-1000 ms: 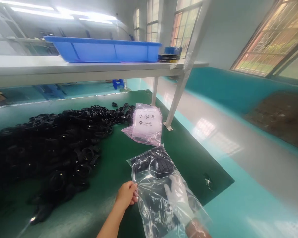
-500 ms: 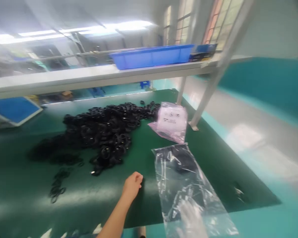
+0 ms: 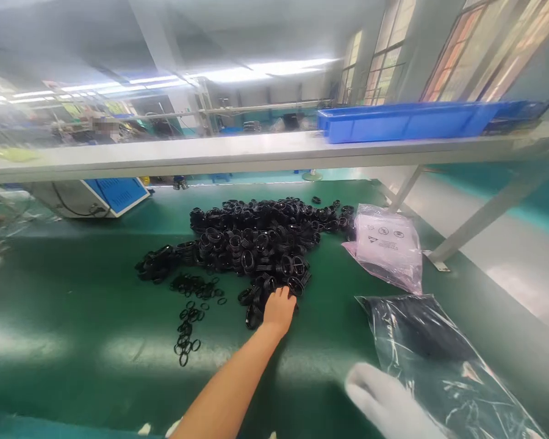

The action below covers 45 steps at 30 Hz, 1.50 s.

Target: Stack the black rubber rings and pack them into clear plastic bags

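My bare left hand (image 3: 280,310) reaches onto the near edge of a large heap of black rings (image 3: 249,244). Its fingers curl down over several rings there, and the fingertips are partly hidden among them. My right hand (image 3: 379,393), in a white glove, hovers low at the left side of a clear plastic bag (image 3: 448,366). Motion smears its fingers, so their grip is unclear. Something dark lies in the upper part of that bag. Smaller thin black rings (image 3: 187,335) lie scattered left of my left arm.
A pink printed plastic bag (image 3: 387,244) lies at the right of the green tabletop (image 3: 86,305), near a metal shelf post (image 3: 471,219). A blue bin (image 3: 407,122) stands on the white shelf (image 3: 187,152) above. A blue-and-grey box-shaped unit (image 3: 105,198) sits back left.
My left hand has moved from beside the clear bag to the heap of rings. My right hand has shifted from behind the bag's plastic to its left side. The view has turned left.
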Each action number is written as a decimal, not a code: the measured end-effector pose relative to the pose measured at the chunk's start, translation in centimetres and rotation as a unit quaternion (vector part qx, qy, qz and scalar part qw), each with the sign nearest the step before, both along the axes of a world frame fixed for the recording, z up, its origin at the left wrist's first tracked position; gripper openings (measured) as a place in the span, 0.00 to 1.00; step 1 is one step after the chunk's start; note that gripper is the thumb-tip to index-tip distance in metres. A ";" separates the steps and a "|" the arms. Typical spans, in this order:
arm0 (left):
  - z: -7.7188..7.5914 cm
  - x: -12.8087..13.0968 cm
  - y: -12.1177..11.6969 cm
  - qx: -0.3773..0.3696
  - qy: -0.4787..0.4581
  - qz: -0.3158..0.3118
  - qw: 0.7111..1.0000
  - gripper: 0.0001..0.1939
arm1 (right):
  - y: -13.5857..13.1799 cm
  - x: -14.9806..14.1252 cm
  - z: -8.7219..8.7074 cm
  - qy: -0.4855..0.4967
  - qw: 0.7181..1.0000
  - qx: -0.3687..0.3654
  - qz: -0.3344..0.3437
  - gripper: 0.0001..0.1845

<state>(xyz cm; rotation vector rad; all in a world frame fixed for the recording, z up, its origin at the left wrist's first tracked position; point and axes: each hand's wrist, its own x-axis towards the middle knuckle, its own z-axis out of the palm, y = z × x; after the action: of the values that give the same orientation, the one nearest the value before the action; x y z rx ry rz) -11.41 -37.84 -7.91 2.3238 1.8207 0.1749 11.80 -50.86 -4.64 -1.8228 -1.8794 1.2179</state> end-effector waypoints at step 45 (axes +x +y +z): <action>-2.3 -2.1 -6.1 -0.175 0.006 -0.048 0.983 0.39 | 8.1 -9.5 -8.8 0.261 0.932 -0.193 -0.158 0.28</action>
<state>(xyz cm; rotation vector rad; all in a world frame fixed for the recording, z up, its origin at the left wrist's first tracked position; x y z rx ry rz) -13.47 -43.93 -10.23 2.1578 1.5881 -0.1628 2.31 -42.74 -13.46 -1.6525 -1.0685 1.8099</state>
